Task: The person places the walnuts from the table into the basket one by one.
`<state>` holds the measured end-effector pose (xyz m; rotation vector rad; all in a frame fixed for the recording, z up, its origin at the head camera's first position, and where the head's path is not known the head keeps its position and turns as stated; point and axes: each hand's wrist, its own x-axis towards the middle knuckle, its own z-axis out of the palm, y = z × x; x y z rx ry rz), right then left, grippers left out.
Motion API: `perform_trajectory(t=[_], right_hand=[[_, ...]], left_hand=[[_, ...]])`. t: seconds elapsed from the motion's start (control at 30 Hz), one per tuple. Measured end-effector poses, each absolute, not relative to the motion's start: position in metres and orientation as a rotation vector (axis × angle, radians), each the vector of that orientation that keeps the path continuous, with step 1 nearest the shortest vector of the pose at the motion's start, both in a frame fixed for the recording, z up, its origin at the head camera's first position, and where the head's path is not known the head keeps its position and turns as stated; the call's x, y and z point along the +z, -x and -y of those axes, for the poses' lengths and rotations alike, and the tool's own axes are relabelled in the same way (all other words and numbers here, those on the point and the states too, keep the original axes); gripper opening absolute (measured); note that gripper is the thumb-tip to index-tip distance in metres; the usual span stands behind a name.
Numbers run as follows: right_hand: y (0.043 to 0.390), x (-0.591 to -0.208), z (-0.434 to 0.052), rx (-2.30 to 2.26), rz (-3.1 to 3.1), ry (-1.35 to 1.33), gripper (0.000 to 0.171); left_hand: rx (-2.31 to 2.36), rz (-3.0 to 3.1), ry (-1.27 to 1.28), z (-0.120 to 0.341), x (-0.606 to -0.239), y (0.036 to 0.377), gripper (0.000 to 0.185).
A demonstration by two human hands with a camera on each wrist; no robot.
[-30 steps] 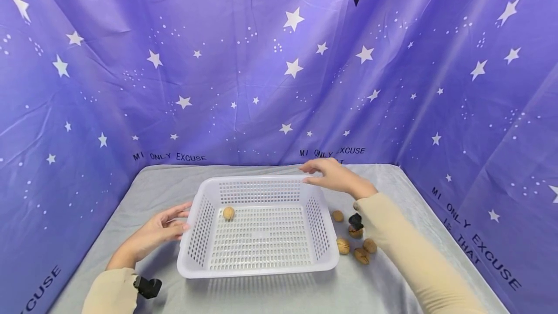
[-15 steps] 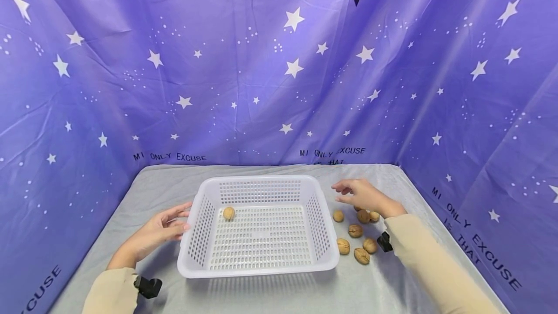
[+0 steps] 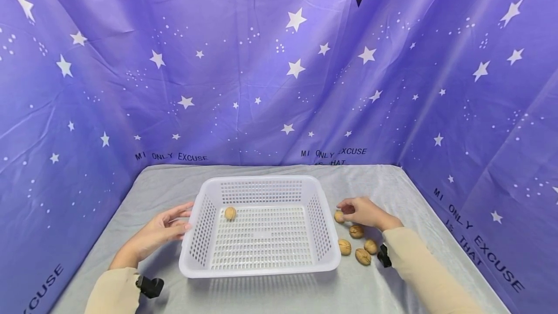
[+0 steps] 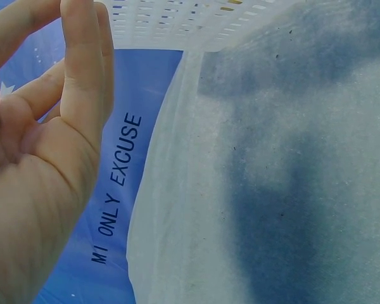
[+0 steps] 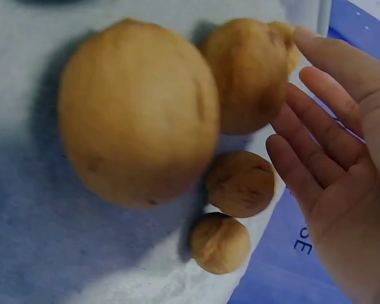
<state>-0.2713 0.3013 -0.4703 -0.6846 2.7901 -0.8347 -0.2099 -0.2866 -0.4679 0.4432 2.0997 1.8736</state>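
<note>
A white perforated plastic basket (image 3: 260, 273) stands on the cloth-covered table, with one walnut (image 3: 230, 213) lying inside near its left wall. At the basket's left rim rests my left hand (image 3: 154, 234), its fingers loosely extended; the left wrist view shows this hand (image 4: 47, 145) beside the basket wall (image 4: 164, 28). My right hand (image 3: 364, 213) is at a walnut (image 3: 339, 216) just right of the basket, thumb and fingers spread about it. In the right wrist view, the thumb tip of that hand (image 5: 354, 152) meets the edge of a partly hidden walnut (image 5: 286, 43).
More walnuts lie right of the basket, among them a walnut (image 3: 356, 231), another walnut (image 3: 345, 246) close to the basket and a third walnut (image 3: 363, 257). Some are hidden behind the right hand. A purple star-patterned curtain (image 3: 244, 81) surrounds the table's back and sides.
My right hand has come from above the basket's back right corner, first rightward, then down and nearer to the walnuts. The left hand and basket stay put.
</note>
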Motion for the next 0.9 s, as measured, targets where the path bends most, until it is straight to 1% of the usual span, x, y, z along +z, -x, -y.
perform_trajectory(t=[0.23,0.43,0.6,0.9], right_hand=[[0.268,-0.476,-0.300,-0.813,-2.800,0.686,0.029],[0.269,-0.469,-0.298,-0.829,-2.804,0.656,0.028],[0.271,-0.451,-0.297,-0.806,-2.847,0.706,0.027],[0.278,-0.405,-0.290,-0.767,-2.942,0.777,0.031]], left_hand=[[1.892,-2.080,-0.452,0.286,-0.470,0.210,0.067],[1.896,-2.073,-0.449,0.287,-0.471,0.210,0.067],[1.890,-2.068,-0.448,0.287,-0.471,0.210,0.067],[1.871,-2.068,-0.466,0.286,-0.466,0.211,0.069]])
